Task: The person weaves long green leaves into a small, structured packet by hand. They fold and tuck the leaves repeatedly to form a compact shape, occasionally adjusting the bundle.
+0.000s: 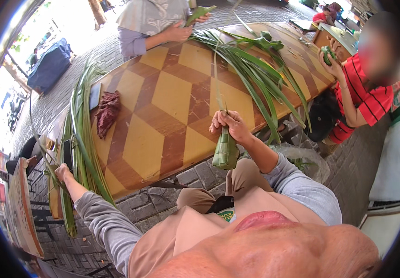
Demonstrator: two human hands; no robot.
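My right hand (233,126) is closed round the gathered top of a woven green palm-leaf pouch (226,154). The pouch hangs below my fingers, past the table's near edge, and a long thin leaf tail rises above them. Far out to the left, my left hand (62,173) is closed on a thin palm-leaf strip (47,155) that curves upward; its fingers are partly hidden. Beside that hand, a bundle of long green palm leaves (81,139) lies along the table's left end, some drooping over the edge.
The patterned wooden table (156,111) carries a crumpled maroon cloth (108,113), a flat dark blue object (95,95) and another palm-leaf bundle (251,74). Across it, a person in grey (146,28) handles a green leaf piece. A person in red stripes (364,88) holds a green pouch.
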